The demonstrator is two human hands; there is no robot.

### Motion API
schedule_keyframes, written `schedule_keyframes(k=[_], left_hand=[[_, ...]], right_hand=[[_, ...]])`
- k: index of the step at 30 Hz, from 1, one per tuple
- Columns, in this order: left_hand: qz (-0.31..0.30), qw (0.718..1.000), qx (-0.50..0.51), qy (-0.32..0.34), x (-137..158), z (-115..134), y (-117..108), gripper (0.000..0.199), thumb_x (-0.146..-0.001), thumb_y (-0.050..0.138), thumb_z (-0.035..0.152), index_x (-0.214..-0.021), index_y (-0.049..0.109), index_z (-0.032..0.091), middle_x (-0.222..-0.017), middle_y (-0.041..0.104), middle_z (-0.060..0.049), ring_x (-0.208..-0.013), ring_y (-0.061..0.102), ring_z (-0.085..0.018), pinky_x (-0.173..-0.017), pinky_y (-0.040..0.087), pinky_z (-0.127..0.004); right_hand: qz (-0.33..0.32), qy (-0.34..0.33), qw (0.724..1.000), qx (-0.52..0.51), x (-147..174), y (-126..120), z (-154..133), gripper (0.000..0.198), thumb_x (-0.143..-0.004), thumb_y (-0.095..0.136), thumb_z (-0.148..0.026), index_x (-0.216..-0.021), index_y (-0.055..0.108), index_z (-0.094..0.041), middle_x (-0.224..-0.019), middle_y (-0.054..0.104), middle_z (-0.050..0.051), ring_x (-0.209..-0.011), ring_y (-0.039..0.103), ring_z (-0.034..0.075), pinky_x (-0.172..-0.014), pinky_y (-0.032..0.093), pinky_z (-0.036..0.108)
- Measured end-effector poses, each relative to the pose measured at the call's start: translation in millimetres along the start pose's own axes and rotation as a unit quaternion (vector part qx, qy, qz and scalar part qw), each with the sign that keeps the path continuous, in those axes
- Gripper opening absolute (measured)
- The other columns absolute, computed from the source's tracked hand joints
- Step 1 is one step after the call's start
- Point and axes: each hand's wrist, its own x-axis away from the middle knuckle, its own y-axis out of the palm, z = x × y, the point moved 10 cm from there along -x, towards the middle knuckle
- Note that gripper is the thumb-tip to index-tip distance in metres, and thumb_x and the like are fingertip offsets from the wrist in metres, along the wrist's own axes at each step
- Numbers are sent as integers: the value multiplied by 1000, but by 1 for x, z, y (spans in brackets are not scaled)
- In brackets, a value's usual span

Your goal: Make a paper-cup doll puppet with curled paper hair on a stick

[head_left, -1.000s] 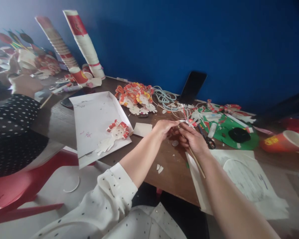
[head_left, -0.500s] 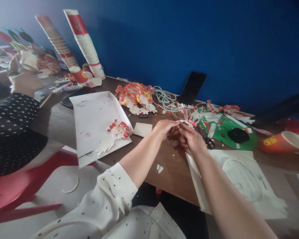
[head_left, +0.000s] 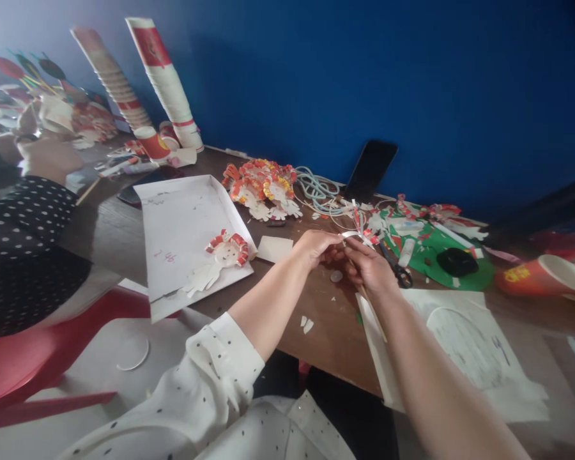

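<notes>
Above the brown table [head_left: 287, 332], my left hand [head_left: 322, 248] and my right hand [head_left: 371, 268] meet, fingers closed. Between their fingertips is a red-and-white cut paper piece [head_left: 359, 230] with thin strips sticking up; its lower part is hidden by my fingers. My left hand pinches it from the left side. A thin wooden stick [head_left: 374, 316] runs out under my right palm toward me, held in that hand; its upper end is hidden. Just beyond my right hand lie black scissors [head_left: 402, 276]. A small clear disc [head_left: 336, 276] rests below my fingers.
Left stands a white tray [head_left: 172, 217] with a paper lion-like figure [head_left: 227, 251]. Behind are a pile of similar figures [head_left: 261, 182], a leaning phone [head_left: 371, 169] and stacked paper cups [head_left: 165, 83]. Scraps cover a green sheet [head_left: 424, 252] at right. A co-worker's dotted sleeve [head_left: 26, 220] is far left.
</notes>
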Motion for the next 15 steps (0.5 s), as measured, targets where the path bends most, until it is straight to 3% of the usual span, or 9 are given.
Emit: schedule_keyframes(k=[4,10,15], left_hand=[[20,1000,-8,9,-1,-2,-2,7,-75,72,9,-70,67,10,-55,60,-1,-49,56,-8,-54,45,-21],[3,1000,-11,10,-1,-2,3,10,-81,66,8,-71,67,9,-55,60,-2,-48,57,-8,-50,42,-20],[13,1000,2,11,-1,-2,0,8,-75,73,11,-69,68,9,-57,61,-3,-51,58,-9,-58,49,-22]], right_hand=[[-8,-3,1000,-15,-1,1,1,74,-57,79,-29,-127,62,-14,-54,53,-6,-39,38,5,-36,12,17],[-4,-33,999,-4,-2,-1,1,72,-59,78,-31,-127,63,-12,-49,50,-8,-38,37,5,-35,15,18],[0,-71,997,33,-5,-4,0,65,-64,76,-35,-124,65,-13,-59,61,-3,-40,42,6,-35,21,19]])
